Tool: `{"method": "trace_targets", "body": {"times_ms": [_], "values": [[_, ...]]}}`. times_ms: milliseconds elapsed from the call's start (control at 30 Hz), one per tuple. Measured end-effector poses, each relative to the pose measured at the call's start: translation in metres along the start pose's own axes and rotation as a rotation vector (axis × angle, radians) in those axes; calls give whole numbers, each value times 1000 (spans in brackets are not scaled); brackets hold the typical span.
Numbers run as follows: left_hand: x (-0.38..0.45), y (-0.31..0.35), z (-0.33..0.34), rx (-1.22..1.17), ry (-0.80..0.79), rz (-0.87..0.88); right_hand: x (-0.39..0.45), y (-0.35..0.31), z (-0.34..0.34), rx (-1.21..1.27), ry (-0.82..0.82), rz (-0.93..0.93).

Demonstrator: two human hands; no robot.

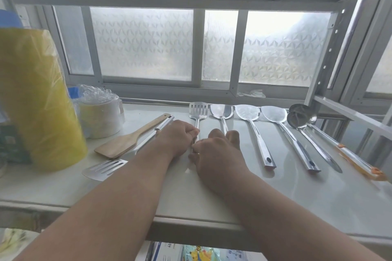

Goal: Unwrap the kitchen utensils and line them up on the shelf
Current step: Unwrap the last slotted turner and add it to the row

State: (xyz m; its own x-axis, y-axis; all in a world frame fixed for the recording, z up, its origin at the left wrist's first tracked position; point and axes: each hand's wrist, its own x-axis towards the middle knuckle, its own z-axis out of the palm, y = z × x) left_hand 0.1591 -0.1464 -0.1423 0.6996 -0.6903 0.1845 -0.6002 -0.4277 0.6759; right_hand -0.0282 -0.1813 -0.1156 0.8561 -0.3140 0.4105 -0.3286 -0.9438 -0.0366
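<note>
we had both hands on the slotted turner [198, 110] on the shelf [275, 193]. left hand [177, 137] curled round its handle, right hand [214, 150] pinching at the same handle just beside it. turner sat leftmost in a row with three spatulas [247, 111] and two ladles [301, 116]. wooden spatula [127, 142] and second slotted turner [106, 168] lay apart on the left.

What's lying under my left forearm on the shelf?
The handle of a slotted spatula runs under the left forearm; its head shows beside the arm. The handle's covered stretch cannot be seen.
</note>
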Motion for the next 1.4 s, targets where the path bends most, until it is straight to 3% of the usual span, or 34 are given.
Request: {"method": "trace_targets", "body": {"times_ms": [1400], "values": [[2,1,-1,-6,-47,6,5,4,11,-10,59,-1]]}}
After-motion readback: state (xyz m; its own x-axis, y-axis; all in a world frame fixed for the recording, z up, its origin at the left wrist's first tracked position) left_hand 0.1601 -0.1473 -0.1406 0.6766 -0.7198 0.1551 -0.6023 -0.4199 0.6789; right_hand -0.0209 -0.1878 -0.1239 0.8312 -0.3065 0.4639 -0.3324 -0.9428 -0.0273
